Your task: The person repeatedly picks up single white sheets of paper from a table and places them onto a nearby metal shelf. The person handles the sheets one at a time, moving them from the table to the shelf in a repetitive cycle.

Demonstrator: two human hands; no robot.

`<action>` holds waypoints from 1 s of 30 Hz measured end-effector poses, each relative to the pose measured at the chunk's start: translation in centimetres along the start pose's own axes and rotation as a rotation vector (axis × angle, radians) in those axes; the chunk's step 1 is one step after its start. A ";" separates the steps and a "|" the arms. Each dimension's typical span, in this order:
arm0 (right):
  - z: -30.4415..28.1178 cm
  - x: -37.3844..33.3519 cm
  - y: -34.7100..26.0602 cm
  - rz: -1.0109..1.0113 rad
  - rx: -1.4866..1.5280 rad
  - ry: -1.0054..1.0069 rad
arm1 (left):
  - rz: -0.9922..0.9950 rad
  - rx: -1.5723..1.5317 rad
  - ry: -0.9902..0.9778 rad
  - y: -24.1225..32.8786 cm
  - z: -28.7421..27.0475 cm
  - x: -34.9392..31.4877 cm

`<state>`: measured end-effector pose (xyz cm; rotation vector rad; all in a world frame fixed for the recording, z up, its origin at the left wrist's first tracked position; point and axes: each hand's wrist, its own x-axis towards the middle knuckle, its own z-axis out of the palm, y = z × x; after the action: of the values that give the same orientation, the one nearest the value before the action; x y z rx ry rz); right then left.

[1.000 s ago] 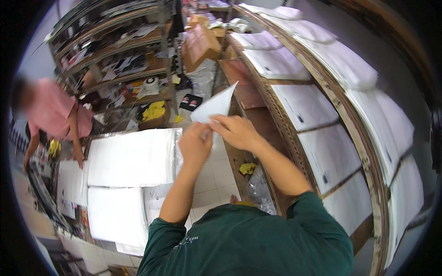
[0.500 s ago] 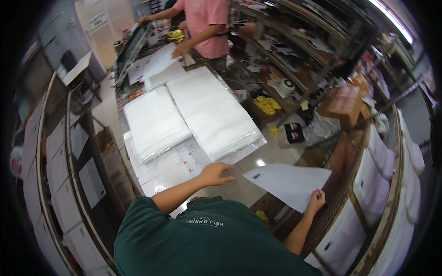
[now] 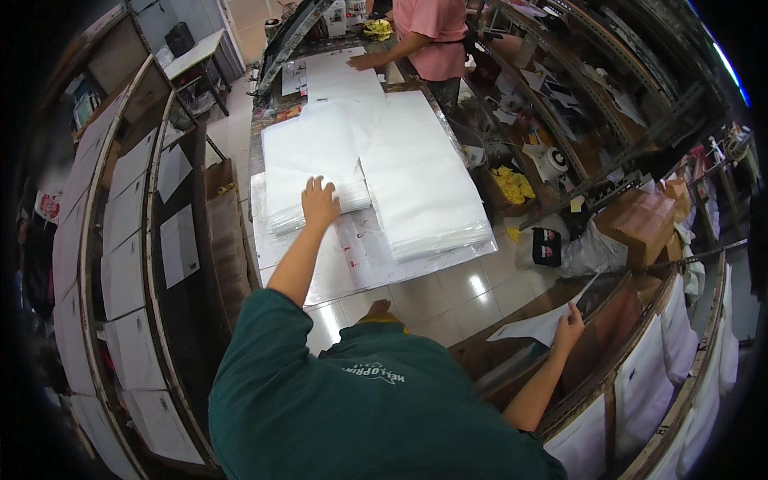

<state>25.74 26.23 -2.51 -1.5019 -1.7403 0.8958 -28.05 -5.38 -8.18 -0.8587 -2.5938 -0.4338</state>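
Observation:
My left hand (image 3: 320,202), fingers spread, rests on or just over the near edge of the left stack of white sheets (image 3: 308,156), which have clear plastic at their edges. Beside it lies a larger right stack of white sheets (image 3: 424,176). Low at the right, my right hand (image 3: 568,324) pinches a white sheet (image 3: 532,328) by its edge; the sheet is tilted and seen nearly edge-on. At the table's far end a co-worker's hand (image 3: 368,62) lies on another white sheet (image 3: 340,76).
Drying racks with white sheets stand on the left (image 3: 132,248) and right (image 3: 588,428). A co-worker in a pink shirt (image 3: 432,32) stands beyond the table (image 3: 352,272). Cluttered shelves (image 3: 552,92), a cardboard box (image 3: 640,224) and yellow cloths (image 3: 512,186) are at the right.
My left hand has reached forward and left, from near the table's front edge to the left stack. The sheet in my right hand has swung from broad view to nearly edge-on. The view has shifted.

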 end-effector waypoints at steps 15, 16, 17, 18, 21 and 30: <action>-14.4 2.1 -24.3 -0.537 -0.558 -0.062 | 0.375 0.024 -0.274 -16.7 18.5 10.1; -16.5 0.7 -28.2 -0.303 -0.530 -0.052 | 0.369 0.126 -0.326 -13.0 14.5 10.1; -19.7 1.2 -29.2 -0.335 -0.550 0.027 | 0.399 0.178 -0.249 -13.1 13.2 10.6; -22.8 0.0 -31.7 -0.209 -0.619 0.077 | 0.386 0.101 -0.196 -12.7 12.3 10.9; -32.2 -6.4 -37.6 0.170 -0.767 0.323 | 0.320 -0.008 -0.116 -9.0 11.9 12.6; -68.5 -26.2 -21.3 0.214 -0.945 0.933 | 0.079 -0.086 0.033 -3.0 5.1 13.6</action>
<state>74.55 3.18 51.51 -2.1878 -1.2744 -0.6462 -41.30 1.20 -7.27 -0.9713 -2.5168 -0.5351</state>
